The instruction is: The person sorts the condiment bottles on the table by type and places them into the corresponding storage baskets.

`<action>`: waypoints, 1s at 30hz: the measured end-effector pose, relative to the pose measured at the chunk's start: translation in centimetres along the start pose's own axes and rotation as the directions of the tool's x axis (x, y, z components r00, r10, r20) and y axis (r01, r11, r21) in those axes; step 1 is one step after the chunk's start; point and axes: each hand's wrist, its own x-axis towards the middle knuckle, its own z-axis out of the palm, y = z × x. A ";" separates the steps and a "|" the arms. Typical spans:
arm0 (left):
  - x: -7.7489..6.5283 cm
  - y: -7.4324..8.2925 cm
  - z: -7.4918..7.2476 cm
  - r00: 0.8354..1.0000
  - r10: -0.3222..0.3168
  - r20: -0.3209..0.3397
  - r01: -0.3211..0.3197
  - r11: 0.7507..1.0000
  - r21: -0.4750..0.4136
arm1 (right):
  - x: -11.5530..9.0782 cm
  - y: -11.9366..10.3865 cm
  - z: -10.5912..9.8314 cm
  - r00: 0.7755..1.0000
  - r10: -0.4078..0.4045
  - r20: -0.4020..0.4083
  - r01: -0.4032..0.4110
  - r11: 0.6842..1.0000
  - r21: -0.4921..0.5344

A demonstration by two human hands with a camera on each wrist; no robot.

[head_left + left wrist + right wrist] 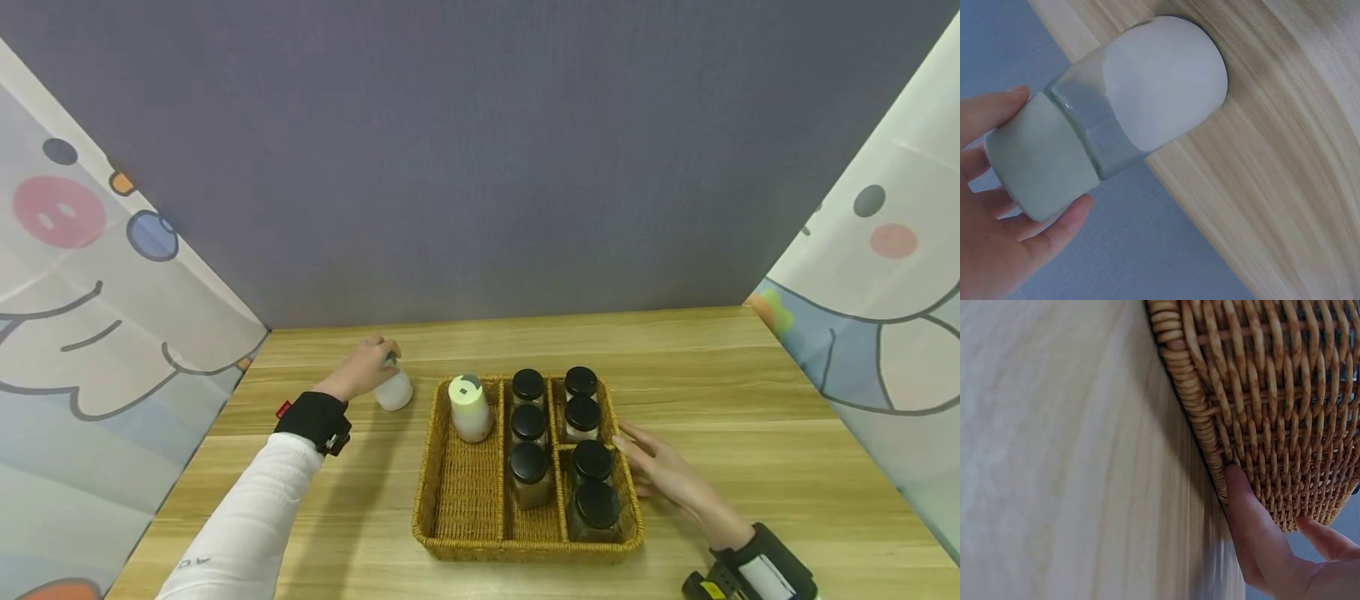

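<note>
In the left wrist view, my left hand (991,244) pinches the pale green cap (1041,156) of a glass seasoning jar (1163,84) with white contents. In the head view, that hand (363,368) is over the same jar (393,392), left of a wicker basket (457,552). The jar stands upright, its base against the wooden table. On the opposite side, my right hand (663,475) rests its fingers on the basket's outer right wall. The right wrist view shows these extended fingers (1254,519) against the weave (1272,412), low near the table.
The basket is divided into compartments. A similar pale-capped jar (470,408) stands at the back of its left one. Several black-lidded jars (529,462) fill the middle and right compartments. A grey panel (495,167) rises behind the table (675,350), with cartoon-printed sheets (75,275) at both sides.
</note>
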 end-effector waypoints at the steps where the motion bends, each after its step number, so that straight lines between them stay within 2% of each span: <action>1: 0.1 0.0 -0.1 1.000 -0.003 0.008 0.003 1.000 0.005 | 0.0 0.0 0.0 1.000 0.000 0.003 0.000 1.000 0.006; 3: 0.2 0.1 -0.2 0.999 -0.017 0.030 0.016 1.000 0.015 | 0.0 0.0 0.0 1.000 0.000 0.004 0.000 1.000 0.010; 4: 0.3 0.5 -0.4 0.996 -0.058 0.062 0.057 0.998 0.022 | 0.0 0.0 0.0 1.000 0.001 0.004 -0.001 1.000 0.010; 5: 0.4 0.6 -0.4 0.995 -0.071 0.072 0.069 0.997 0.028 | 0.0 0.0 0.0 1.000 0.002 0.002 -0.002 1.000 0.007; 11: 0.6 0.7 -0.9 0.988 -0.096 0.123 0.095 0.995 0.020 | 0.0 0.0 0.0 1.000 0.005 -0.007 -0.005 1.000 0.003; 30: 0.2 0.9 -1.3 0.990 -0.067 0.123 0.066 0.998 0.018 | 0.0 0.0 0.0 1.000 -0.011 0.012 0.010 0.999 0.031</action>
